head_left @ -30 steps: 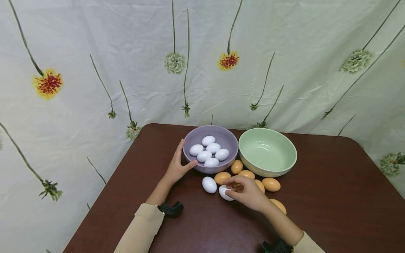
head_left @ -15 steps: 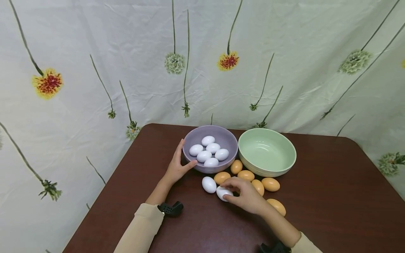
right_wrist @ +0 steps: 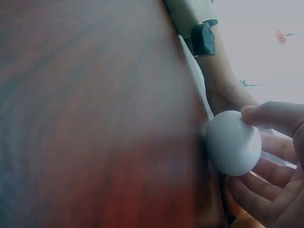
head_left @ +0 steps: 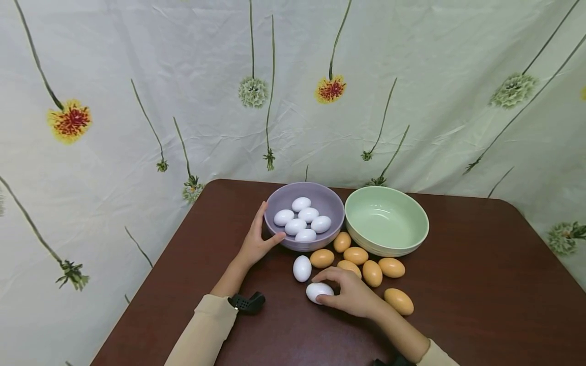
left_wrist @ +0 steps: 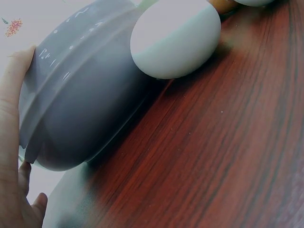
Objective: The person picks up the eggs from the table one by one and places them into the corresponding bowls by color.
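A purple bowl (head_left: 336, 203) holds several white eggs (head_left: 295, 226). My left hand (head_left: 255, 244) rests against its left side, thumb and fingers spread fairly straight along the rim. In the left wrist view the bowl's outer wall (left_wrist: 90, 99) fills the upper left. My right hand (head_left: 352, 294) holds a white egg (head_left: 319, 293) between thumb and fingers, low over the table in front of the bowls. The right wrist view shows the thumb on one side of that egg (right_wrist: 232, 145) and fingers on the other. Another white egg (head_left: 302, 268) lies just beyond it.
A green bowl (head_left: 386, 218) with no eggs visible in it stands right beside the purple one. Several brown eggs (head_left: 372, 273) lie on the dark wooden table (head_left: 480, 284) before the bowls, one brown egg (head_left: 399, 301) beside my right forearm. A flowered cloth (head_left: 206, 76) hangs behind.
My right hand has closed on the white egg and drawn it slightly left and nearer to me. The other loose white egg has turned a little. The left hand stays at the bowl.
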Tool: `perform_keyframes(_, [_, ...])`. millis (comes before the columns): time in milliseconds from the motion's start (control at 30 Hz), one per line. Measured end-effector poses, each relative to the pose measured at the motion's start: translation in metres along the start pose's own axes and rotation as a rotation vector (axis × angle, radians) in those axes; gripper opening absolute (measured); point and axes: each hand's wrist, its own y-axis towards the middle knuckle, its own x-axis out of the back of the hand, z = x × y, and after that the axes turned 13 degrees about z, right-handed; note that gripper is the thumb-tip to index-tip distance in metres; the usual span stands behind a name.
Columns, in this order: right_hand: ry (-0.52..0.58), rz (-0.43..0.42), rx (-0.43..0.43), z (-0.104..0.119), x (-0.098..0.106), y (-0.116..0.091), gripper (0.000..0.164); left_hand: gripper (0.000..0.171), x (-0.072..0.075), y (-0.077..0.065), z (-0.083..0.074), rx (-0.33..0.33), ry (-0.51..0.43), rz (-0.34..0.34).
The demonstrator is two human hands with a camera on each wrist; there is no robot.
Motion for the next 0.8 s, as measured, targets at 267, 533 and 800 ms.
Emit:
perform_keyframes(267, [0.027,0.044,0.001,0.002,-0.003,-0.002,0.034,0.095,-0.002,0.003,0.011,-0.006,0.006,-0.006])
perform_keyframes(533, [0.076,0.062,-0.022,0.002,-0.004,-0.003,0.037,0.099,-0.001,0.002,0.011,-0.012,0.002,-0.004])
perform_keyframes(800, [0.105,0.065,-0.043,0.004,-0.004,-0.003,0.037,0.097,-0.001,0.001,0.010,0.000,0.005,-0.005])
